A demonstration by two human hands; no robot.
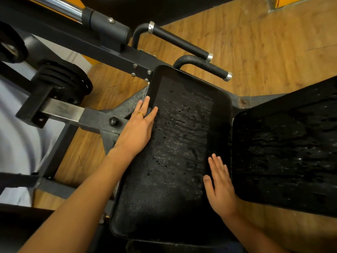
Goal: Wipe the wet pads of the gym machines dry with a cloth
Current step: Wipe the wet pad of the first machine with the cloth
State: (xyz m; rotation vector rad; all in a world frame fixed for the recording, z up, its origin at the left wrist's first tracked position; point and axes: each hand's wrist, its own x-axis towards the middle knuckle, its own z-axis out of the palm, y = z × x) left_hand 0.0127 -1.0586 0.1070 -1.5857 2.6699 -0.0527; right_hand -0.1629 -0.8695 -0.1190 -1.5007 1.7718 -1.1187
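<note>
Left hand (138,125) and right hand (219,183), both spread flat, flank the wet pad's (175,143) edges.

Two bare forearms enter from the bottom edge, with no sleeves, watch or bracelet on them. The left hand (135,127) wears a thin yellow ring (140,113) on one finger, a narrow band near the knuckle; which finger it sits on is hard to tell. The right hand (221,187) has no ring or glove, and its nails are short and unpainted. The left hand's nails are too small to make out. No clothing shows on either arm up to the edge of view.
</note>
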